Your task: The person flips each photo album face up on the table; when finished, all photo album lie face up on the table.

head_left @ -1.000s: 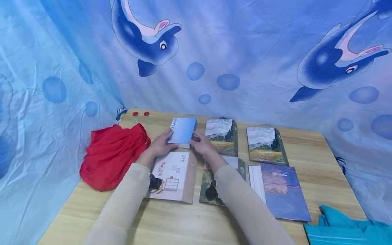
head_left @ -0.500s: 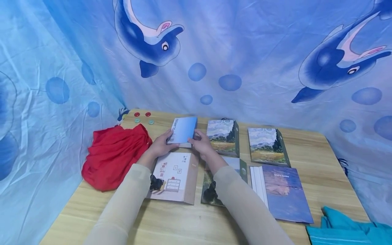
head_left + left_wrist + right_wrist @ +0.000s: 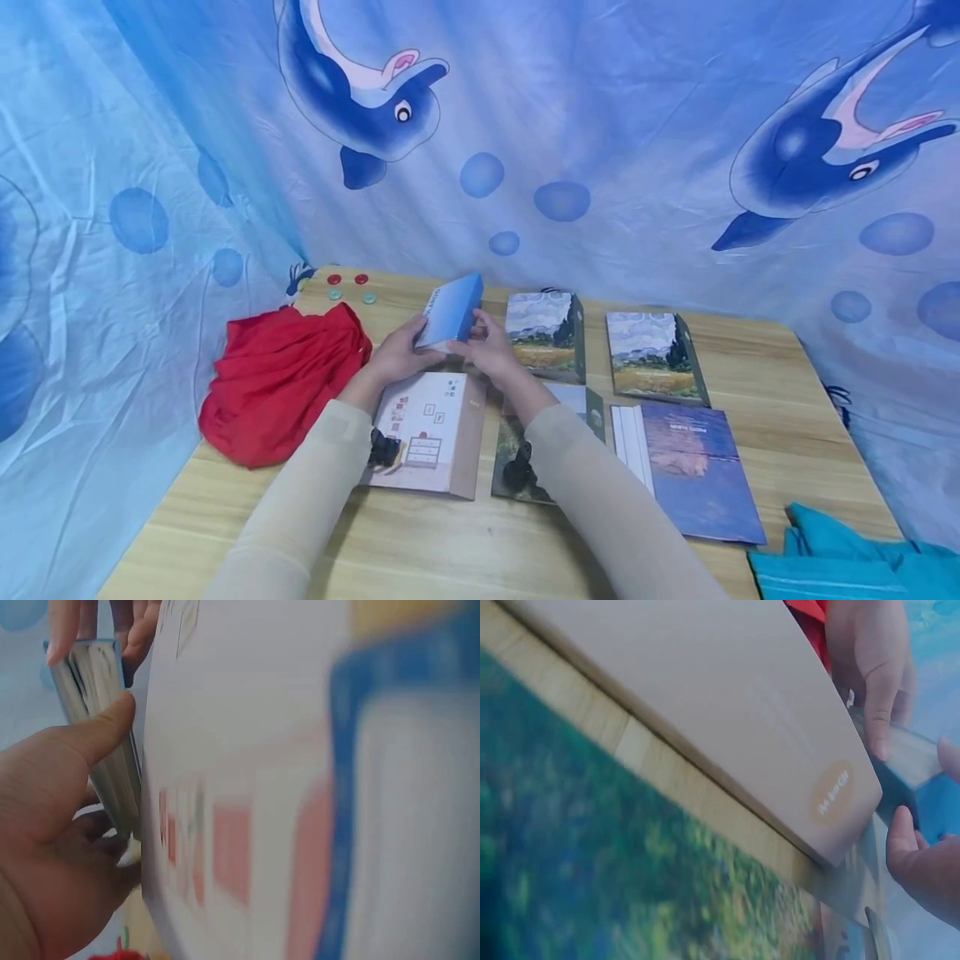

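Both hands hold a small blue photo album (image 3: 450,315) with dark lettering on its cover. It is tilted in the head view, so its right side shows. My left hand (image 3: 399,354) grips the near left corner; in the left wrist view its thumb lies on the album's page edges (image 3: 105,735). My right hand (image 3: 491,348) pinches the near right corner, also visible in the right wrist view as a hand (image 3: 930,874) at the blue cover. Just nearer the body lies a white album (image 3: 420,429) with a drawn dresser. Part of my left fingers is hidden behind the blue album.
Right of the hands lie two landscape-painting albums (image 3: 543,333) (image 3: 651,354), a dark green one (image 3: 510,450) partly under the right arm, and a purple photo album (image 3: 701,471). Red cloth (image 3: 285,383) lies left, teal cloth (image 3: 847,558) front right. Red and green buttons (image 3: 362,279) sit at the back left.
The blue album has gone from nearly flat to tilted, its far right edge rising and its side coming into view. My right fingers have shifted slightly left along its near edge.
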`<state>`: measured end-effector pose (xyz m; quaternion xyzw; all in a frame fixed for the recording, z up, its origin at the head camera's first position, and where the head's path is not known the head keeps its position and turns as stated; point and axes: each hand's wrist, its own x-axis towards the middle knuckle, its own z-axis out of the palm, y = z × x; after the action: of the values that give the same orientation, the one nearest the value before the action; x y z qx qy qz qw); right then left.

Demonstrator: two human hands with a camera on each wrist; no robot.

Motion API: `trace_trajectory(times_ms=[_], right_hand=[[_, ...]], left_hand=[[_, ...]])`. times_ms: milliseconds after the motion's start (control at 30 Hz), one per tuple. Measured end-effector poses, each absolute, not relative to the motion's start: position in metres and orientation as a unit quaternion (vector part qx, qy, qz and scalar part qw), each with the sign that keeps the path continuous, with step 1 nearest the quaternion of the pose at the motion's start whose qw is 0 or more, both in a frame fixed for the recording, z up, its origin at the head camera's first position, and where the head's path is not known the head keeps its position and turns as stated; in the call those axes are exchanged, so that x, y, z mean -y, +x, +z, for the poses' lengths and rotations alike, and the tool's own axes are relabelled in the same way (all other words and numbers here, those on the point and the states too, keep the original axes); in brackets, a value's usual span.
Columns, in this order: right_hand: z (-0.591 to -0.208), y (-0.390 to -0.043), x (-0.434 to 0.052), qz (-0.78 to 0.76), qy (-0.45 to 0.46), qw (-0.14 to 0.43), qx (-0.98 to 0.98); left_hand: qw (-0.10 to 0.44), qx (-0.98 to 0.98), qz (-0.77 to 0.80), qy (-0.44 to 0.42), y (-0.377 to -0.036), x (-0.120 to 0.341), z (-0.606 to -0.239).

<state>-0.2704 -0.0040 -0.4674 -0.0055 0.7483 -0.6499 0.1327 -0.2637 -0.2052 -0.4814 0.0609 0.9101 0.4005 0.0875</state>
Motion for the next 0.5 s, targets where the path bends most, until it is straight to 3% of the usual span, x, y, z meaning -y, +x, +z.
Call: trace_trajectory(times_ms=[500], right_hand=[[-0.454, -0.269, -0.009, -0.659, -0.05, 0.08, -0.746]], left_hand=[[-0.025, -0.886, 0.443, 0.137, -0.265, 0.172, -0.473]])
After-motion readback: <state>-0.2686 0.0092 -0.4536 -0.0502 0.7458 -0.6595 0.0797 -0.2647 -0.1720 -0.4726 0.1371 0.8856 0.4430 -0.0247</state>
